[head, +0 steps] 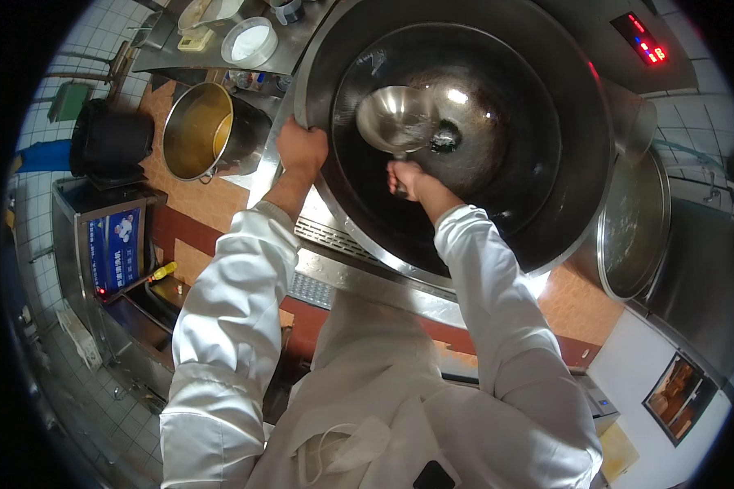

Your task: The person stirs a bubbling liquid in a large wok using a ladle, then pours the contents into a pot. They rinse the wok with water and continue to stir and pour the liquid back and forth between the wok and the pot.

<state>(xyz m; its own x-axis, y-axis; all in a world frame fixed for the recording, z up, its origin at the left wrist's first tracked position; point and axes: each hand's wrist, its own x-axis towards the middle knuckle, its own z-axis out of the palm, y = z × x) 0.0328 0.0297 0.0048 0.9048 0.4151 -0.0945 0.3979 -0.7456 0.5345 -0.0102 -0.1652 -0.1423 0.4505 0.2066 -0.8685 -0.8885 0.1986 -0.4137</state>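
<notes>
A large dark wok (526, 183) fills the upper middle of the view, its inside shiny. At its left edge my left hand (303, 145) is closed in a fist on the rim. My right hand (408, 177) grips the short handle of a round steel ladle (394, 119). The ladle's bowl is over the inside of the wok, left of its centre, and slightly blurred. Whether it touches the metal I cannot tell. Beside the bowl, a small dark pool of liquid (445, 136) glints at the wok's bottom.
Left of the wok stands a deep steel pot (197, 134) with yellowish contents. A tub of white powder (249, 43) and a yellowish scale (196, 40) occupy the steel counter (177, 61). A large steel vessel (633, 226) stands at right. A red digital display (642, 40) glows beyond the wok.
</notes>
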